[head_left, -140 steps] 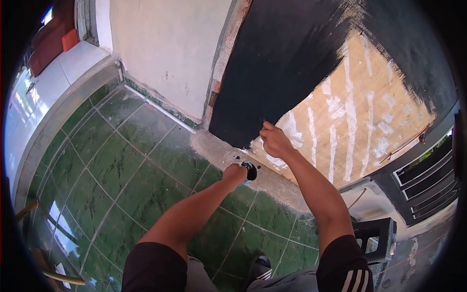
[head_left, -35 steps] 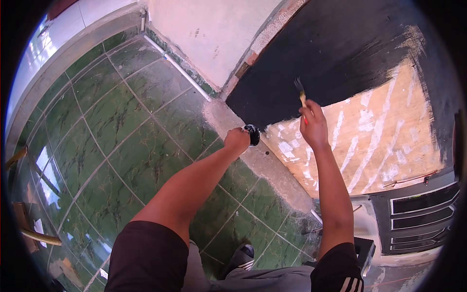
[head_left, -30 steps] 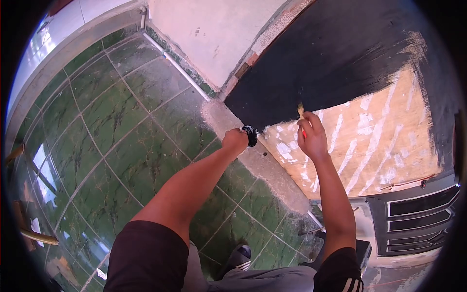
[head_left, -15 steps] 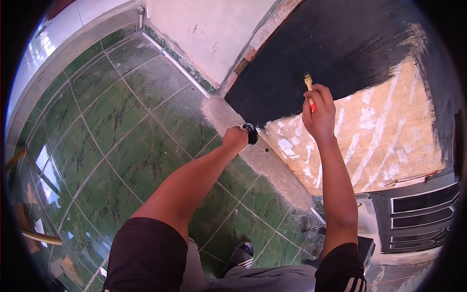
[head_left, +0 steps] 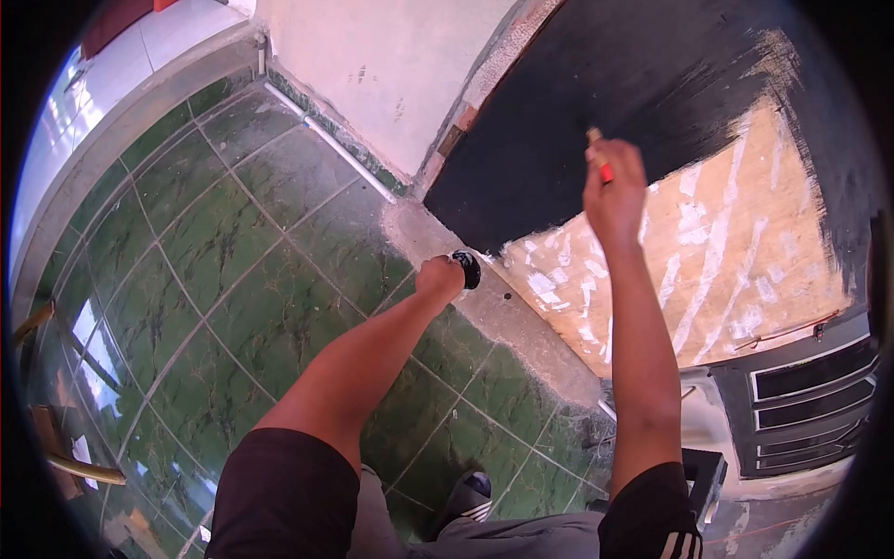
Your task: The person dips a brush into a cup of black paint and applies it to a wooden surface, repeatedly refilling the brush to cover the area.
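Observation:
My right hand (head_left: pixel 616 196) is closed around a paintbrush (head_left: pixel 606 171) with a pale wooden handle and a red end. The brush's dark bristles overlap the black-painted part of a wooden panel (head_left: pixel 531 140). Lower on that panel, bare tan wood (head_left: pixel 689 270) shows with white filler streaks across it. My left hand (head_left: pixel 438 279) grips a small cup of black paint (head_left: pixel 467 270), held over the concrete strip at the panel's foot. Fingers of the left hand wrap the cup's near side.
Green marbled tiles (head_left: pixel 223 252) cover the floor at left. A white pipe (head_left: pixel 331 144) runs along the foot of the pale wall (head_left: pixel 372 74). A grey louvred panel (head_left: pixel 810 391) is at lower right, and a black box-like object (head_left: pixel 705 475) stands near my right sleeve.
My right hand has risen slightly along the panel with the brush, whose handle now tilts differently. The left hand with the cup has shifted slightly left and down in view.

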Action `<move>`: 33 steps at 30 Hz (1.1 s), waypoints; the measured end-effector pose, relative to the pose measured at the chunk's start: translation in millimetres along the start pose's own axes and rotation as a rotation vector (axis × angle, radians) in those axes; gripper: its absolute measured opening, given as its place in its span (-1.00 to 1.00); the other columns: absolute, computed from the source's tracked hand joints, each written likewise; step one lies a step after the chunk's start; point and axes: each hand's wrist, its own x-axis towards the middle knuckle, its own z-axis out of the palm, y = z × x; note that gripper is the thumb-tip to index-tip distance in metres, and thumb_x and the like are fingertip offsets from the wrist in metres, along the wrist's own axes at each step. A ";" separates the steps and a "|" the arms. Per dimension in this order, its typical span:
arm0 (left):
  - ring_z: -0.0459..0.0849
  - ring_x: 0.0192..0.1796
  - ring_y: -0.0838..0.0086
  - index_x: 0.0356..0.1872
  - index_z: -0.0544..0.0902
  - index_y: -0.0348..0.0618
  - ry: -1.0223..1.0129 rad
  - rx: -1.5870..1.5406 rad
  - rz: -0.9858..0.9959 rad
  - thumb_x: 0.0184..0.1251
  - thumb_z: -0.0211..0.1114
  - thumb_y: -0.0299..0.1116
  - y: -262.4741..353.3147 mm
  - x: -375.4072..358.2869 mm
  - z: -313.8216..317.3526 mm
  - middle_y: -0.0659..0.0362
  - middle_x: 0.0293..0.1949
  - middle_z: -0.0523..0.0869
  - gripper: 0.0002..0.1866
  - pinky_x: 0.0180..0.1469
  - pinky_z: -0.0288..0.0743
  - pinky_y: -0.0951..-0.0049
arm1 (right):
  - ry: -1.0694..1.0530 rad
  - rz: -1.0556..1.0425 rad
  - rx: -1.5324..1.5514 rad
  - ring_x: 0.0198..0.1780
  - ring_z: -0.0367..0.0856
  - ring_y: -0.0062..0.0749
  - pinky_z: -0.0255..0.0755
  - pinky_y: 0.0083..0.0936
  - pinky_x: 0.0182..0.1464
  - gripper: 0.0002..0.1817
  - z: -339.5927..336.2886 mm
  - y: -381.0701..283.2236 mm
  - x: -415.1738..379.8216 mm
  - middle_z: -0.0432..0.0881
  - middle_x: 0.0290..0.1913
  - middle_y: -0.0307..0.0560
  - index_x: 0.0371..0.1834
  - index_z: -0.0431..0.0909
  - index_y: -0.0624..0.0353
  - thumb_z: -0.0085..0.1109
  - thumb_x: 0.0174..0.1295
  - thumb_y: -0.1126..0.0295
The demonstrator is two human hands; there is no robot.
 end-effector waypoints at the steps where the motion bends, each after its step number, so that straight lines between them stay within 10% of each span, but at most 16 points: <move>1: 0.71 0.23 -0.12 0.13 0.77 -0.19 -0.006 -0.005 -0.005 0.56 0.10 -0.06 2.9 -4.4 -2.9 -0.23 0.14 0.75 -0.54 0.30 0.57 0.00 | 0.058 0.021 -0.035 -0.12 0.71 0.04 0.60 -0.15 -0.06 -0.83 -11.8 -7.3 11.8 0.65 -0.08 0.10 -0.03 0.70 0.24 0.29 0.35 0.58; 4: 0.72 0.21 -0.13 0.11 0.78 -0.19 -0.009 -0.021 0.006 0.55 0.11 -0.07 5.5 -9.6 -4.4 -0.23 0.11 0.77 -0.54 0.29 0.58 -0.01 | 0.075 -0.058 -0.136 -0.01 0.65 0.02 0.57 -0.13 0.04 -0.85 -8.0 -16.7 4.5 0.62 -0.07 0.09 -0.08 0.69 0.24 0.30 0.31 0.58; 10: 0.75 0.13 -0.17 0.00 0.80 -0.21 0.029 -0.013 0.088 0.52 0.14 -0.09 5.0 -9.4 -4.4 -0.21 0.03 0.80 -0.57 0.22 0.61 -0.04 | -0.538 0.220 0.089 0.08 0.65 0.08 0.59 -0.10 0.16 -0.81 58.1 -24.4 -112.1 0.62 -0.02 0.09 -0.03 0.66 0.19 0.23 0.31 0.52; 20: 0.73 0.16 -0.18 0.04 0.78 -0.23 0.001 -0.108 0.040 0.53 0.14 -0.09 -19.9 4.3 9.9 -0.20 0.08 0.79 -0.57 0.23 0.59 -0.03 | 0.287 0.012 -0.376 -0.01 0.69 0.04 0.61 -0.17 0.00 -0.88 -110.8 35.0 51.3 0.67 -0.04 0.08 -0.06 0.70 0.24 0.29 0.38 0.57; 26: 0.73 0.17 -0.17 0.05 0.77 -0.22 0.015 -0.029 0.041 0.54 0.12 -0.10 -8.2 -3.9 -1.8 -0.18 0.08 0.79 -0.57 0.24 0.58 -0.03 | -0.330 -0.081 -0.300 -0.03 0.62 0.00 0.57 -0.16 0.08 -0.75 -11.6 26.0 -70.2 0.59 -0.11 0.10 -0.09 0.63 0.27 0.22 0.13 0.57; 33: 0.73 0.16 -0.18 0.05 0.78 -0.22 0.001 -0.081 0.056 0.53 0.14 -0.11 -3.0 -8.4 1.0 -0.19 0.08 0.79 -0.58 0.23 0.58 -0.04 | 0.039 0.175 0.002 0.00 0.71 0.00 0.62 -0.15 0.01 -0.89 -58.0 24.0 -21.7 0.67 -0.01 0.08 -0.08 0.68 0.23 0.29 0.36 0.54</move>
